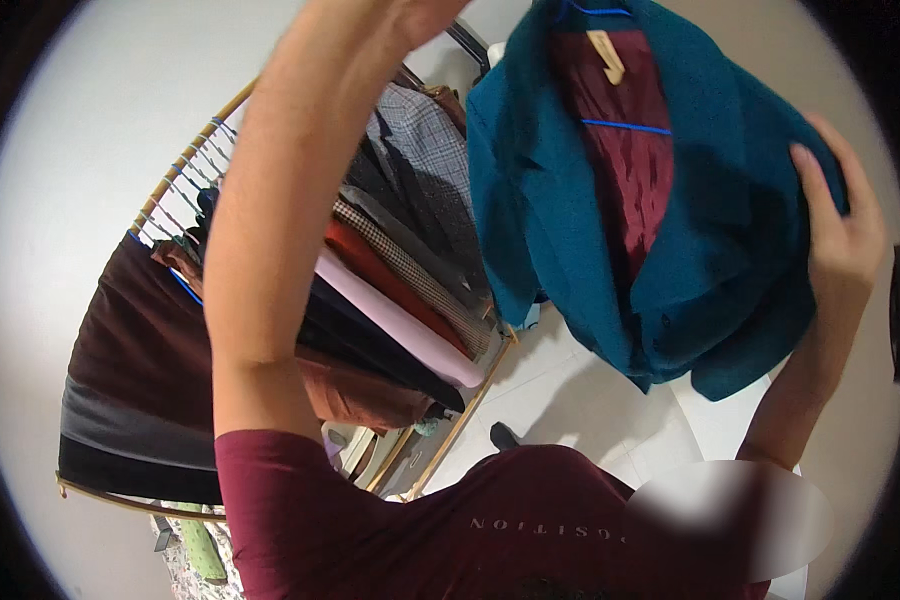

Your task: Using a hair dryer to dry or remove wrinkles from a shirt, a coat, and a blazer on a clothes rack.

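Note:
In front of me hangs a teal blazer point(705, 187) with a burgundy lining point(615, 180) and a cream label inside the collar. A blue hanger point(626, 127) shows within its neck opening; the hanger's top is cut off by the upper edge. My right hand point(844, 217) grips the blazer at the shoulder on the right, with thumb and fingers on the cloth. Raised across the view, my left arm ends in my left hand point(431, 16) at the top edge. Its fingers lie outside the picture, so what it holds is hidden.
To the left, a clothes rack with a wooden rail point(184, 161) carries several garments, among them a grey checked jacket point(427, 142) and pink trousers point(405, 319). Its lower wooden bar point(465, 409) runs above the tiled floor point(562, 382). Floral fabric point(195, 555) lies at bottom left.

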The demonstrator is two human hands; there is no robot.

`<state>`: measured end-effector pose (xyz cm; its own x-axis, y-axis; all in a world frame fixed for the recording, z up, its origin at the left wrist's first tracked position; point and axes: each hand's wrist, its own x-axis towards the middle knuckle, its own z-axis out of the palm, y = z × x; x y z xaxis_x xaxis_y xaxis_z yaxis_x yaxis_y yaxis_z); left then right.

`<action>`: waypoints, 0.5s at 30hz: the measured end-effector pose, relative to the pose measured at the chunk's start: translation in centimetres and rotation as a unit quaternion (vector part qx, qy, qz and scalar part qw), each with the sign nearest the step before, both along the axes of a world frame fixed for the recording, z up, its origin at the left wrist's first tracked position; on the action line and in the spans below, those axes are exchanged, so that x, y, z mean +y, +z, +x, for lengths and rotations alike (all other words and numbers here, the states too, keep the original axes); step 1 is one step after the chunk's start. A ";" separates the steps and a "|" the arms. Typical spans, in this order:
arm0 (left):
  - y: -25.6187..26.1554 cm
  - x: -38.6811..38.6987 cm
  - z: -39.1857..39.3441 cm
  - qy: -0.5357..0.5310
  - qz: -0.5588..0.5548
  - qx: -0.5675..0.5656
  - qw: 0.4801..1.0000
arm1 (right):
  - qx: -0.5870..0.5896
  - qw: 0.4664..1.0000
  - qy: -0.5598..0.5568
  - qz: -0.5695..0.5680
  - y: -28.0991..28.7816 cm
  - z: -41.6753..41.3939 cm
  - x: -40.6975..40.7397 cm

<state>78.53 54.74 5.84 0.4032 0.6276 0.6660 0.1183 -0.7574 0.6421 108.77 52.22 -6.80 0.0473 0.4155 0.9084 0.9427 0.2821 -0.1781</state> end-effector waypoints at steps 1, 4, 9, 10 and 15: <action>2.1 0.9 -1.5 0.014 -0.154 -0.062 0.986 | -0.027 0.997 0.057 0.035 1.2 -0.8 1.7; 1.7 3.7 -5.9 0.045 -0.162 -0.092 0.982 | 0.000 0.991 0.135 -0.017 5.4 -3.4 6.5; 4.3 5.9 -12.8 0.098 -0.047 -0.043 0.993 | 0.088 0.977 0.187 -0.060 8.9 -12.2 9.8; 3.9 6.2 -14.2 0.123 -0.010 -0.018 0.992 | 0.061 0.972 0.224 -0.026 8.8 -14.3 9.8; 4.8 9.2 -20.6 0.254 -0.068 0.016 0.965 | -0.104 0.936 0.320 0.107 8.1 -22.9 11.6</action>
